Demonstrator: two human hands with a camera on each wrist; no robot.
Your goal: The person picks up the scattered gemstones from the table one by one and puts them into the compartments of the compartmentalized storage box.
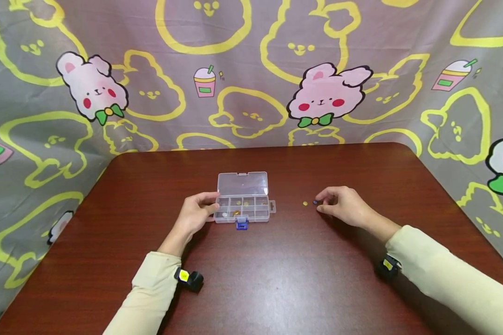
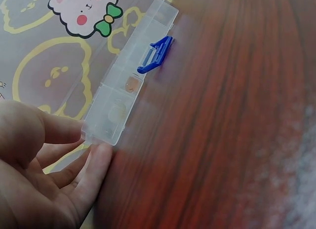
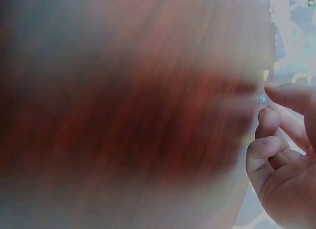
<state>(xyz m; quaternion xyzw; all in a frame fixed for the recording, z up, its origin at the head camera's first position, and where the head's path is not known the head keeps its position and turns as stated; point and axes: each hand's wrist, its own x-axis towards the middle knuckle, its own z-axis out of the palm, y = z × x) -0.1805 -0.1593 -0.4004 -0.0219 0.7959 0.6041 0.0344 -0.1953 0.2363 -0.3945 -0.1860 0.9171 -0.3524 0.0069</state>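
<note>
A clear plastic compartment box [image 1: 241, 200] stands on the table with its lid [image 1: 242, 184] raised and a blue latch [image 1: 241, 224] at its front. My left hand [image 1: 194, 211] grips the left end of the box between thumb and fingers, as the left wrist view also shows. Several small pieces lie in the compartments, among them an orange one [image 2: 132, 84] and a whitish round one [image 2: 117, 110]. To the right, my right hand [image 1: 343, 204] has thumb and forefinger parted around a small blue round piece [image 1: 315, 202]; contact is unclear. Beside it lies a small yellow round piece [image 1: 305, 203].
A brown wooden table [image 1: 260, 270] lies under everything. Patterned cloth [image 1: 251, 70] hangs behind and at both sides. A clear hanging tab [image 1: 272, 206] juts from the box's right end.
</note>
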